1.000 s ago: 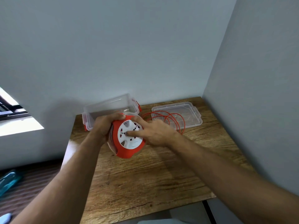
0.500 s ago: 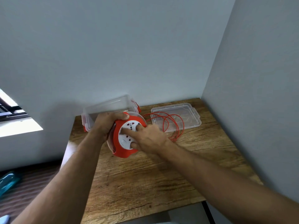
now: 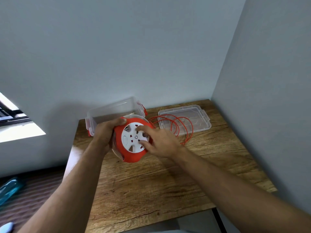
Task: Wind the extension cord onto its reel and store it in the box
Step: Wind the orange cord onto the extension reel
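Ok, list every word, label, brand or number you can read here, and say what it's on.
None can be read.
The reel: its white face shows only small red and dark marks, too blurred to tell as text.
The box, lid and table: no print visible.

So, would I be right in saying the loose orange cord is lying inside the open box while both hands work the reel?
Not quite. The head view shows the loose cord lying across the lid and table, not in the box. The left hand and right hand do work the reel.

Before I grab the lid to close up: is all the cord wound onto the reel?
No, several loops of orange cord lie loose across the lid.
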